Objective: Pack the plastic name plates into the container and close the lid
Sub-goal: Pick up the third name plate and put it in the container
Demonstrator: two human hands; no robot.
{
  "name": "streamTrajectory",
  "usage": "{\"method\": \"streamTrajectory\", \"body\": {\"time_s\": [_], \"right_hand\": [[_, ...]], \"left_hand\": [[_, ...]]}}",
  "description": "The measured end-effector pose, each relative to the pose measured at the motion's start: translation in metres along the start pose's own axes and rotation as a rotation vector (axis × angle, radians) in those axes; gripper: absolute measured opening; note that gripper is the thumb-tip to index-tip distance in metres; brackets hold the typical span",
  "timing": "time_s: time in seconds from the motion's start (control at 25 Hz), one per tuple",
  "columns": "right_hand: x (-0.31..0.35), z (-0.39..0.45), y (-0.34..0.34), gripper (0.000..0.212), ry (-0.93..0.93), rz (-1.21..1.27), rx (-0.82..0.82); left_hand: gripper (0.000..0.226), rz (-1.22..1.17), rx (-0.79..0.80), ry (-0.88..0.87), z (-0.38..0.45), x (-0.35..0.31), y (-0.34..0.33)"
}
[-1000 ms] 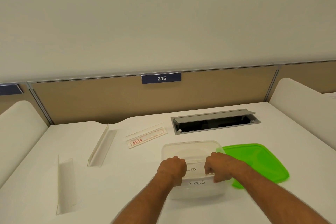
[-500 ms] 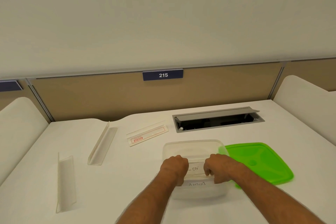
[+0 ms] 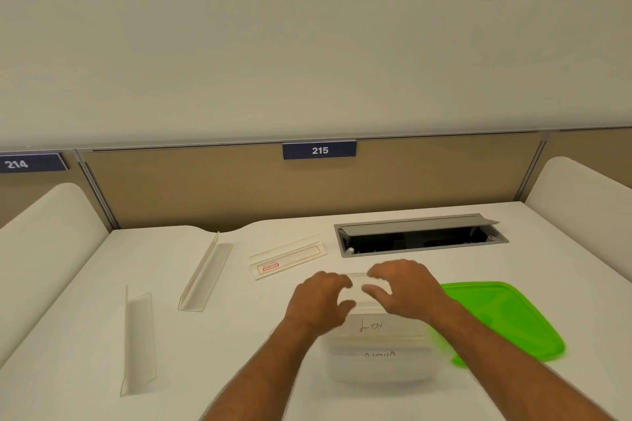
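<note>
A clear plastic container (image 3: 383, 369) stands on the white desk in front of me, with two hand-lettered name plates (image 3: 372, 326) lying inside it. My left hand (image 3: 321, 301) and my right hand (image 3: 403, 290) hover over its far half, fingers spread, holding nothing. The green lid (image 3: 496, 318) lies flat to the right of the container, touching it. Three more clear name plates rest on the desk: one with a red label (image 3: 287, 258) just beyond my hands, one (image 3: 205, 273) further left, one (image 3: 138, 342) at the near left.
An open grey cable hatch (image 3: 417, 236) is set into the desk behind the container. A tan partition with a "215" sign (image 3: 319, 150) closes the back. Rounded white dividers (image 3: 581, 188) rise on both sides.
Both hands have let go of the plate inside the container and lifted away toward the far rim with fingers spread. The camera view has shifted slightly.
</note>
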State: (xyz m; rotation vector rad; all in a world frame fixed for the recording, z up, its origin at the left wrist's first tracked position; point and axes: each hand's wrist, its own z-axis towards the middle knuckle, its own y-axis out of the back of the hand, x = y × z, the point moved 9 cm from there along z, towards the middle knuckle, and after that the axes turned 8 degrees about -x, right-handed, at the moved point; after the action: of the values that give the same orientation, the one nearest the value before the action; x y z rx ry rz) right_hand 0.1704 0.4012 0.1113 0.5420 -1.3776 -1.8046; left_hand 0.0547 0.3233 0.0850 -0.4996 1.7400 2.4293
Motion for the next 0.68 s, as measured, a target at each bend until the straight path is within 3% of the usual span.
{"method": "streamTrajectory", "body": {"time_s": [0.12, 0.24, 0.4, 0.52, 0.68], "right_hand": [[0.015, 0.014, -0.001, 0.054, -0.011, 0.086, -0.098], [0.026, 0.029, -0.025, 0.078, -0.129, 0.317, 0.052], [0.036, 0.049, -0.05, 0.103, -0.338, 0.649, 0.181], [0.036, 0.065, -0.062, 0.103, -0.466, 0.795, 0.195], [0.03, 0.087, -0.083, 0.103, -0.559, 0.845, 0.253]], "left_hand": [[0.051, 0.031, -0.219, 0.026, -0.004, 0.03, 0.029], [0.069, -0.048, -0.294, 0.236, -0.012, 0.077, 0.04], [0.089, -0.423, -0.354, 0.563, -0.024, 0.133, 0.044], [0.096, -0.687, -0.393, 0.768, -0.029, 0.162, 0.038], [0.104, -0.81, -0.357, 0.941, -0.025, 0.189, 0.016]]}}
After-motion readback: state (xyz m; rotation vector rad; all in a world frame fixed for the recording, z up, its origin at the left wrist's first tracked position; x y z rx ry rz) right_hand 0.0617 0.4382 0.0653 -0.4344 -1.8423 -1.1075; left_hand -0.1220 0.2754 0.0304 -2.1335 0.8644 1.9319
